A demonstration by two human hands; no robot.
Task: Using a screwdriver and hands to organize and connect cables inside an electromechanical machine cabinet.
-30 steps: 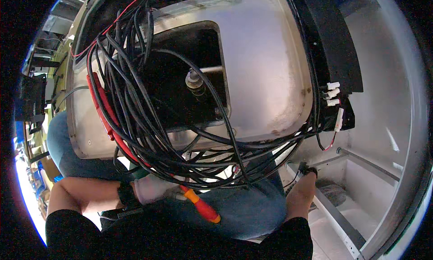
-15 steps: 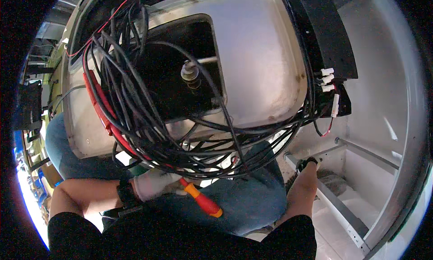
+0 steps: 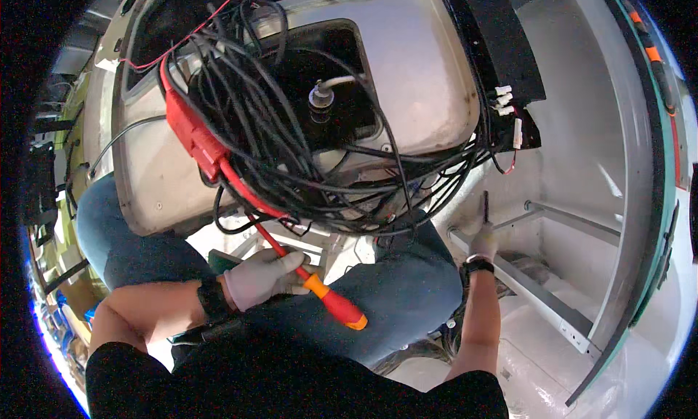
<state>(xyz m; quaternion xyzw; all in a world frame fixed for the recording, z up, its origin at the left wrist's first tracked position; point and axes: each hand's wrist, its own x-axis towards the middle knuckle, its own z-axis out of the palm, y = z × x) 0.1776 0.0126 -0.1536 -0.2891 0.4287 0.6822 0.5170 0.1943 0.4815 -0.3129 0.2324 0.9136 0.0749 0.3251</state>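
Observation:
My left hand, in a white glove, is closed around a screwdriver with a red and orange handle. The handle points down to the right over my thigh, and its red shaft runs up to the left, toward a thick bundle of black cables. At the right, my right hand, also gloved, is closed on a thin dark rod that stands upright out of it. The lower end of the rod is hidden in the hand. A red in-line plastic holder lies along the cables' left side.
The cables hang over a pale metal housing with a square opening, inside which sits a round metal fitting. White connectors hang at its right. A grey metal rail frame stands beside my right forearm.
My right hand has risen into view from behind the frame, with the dark rod showing. The left hand and screwdriver have shifted slightly up. The whole view has tilted a little.

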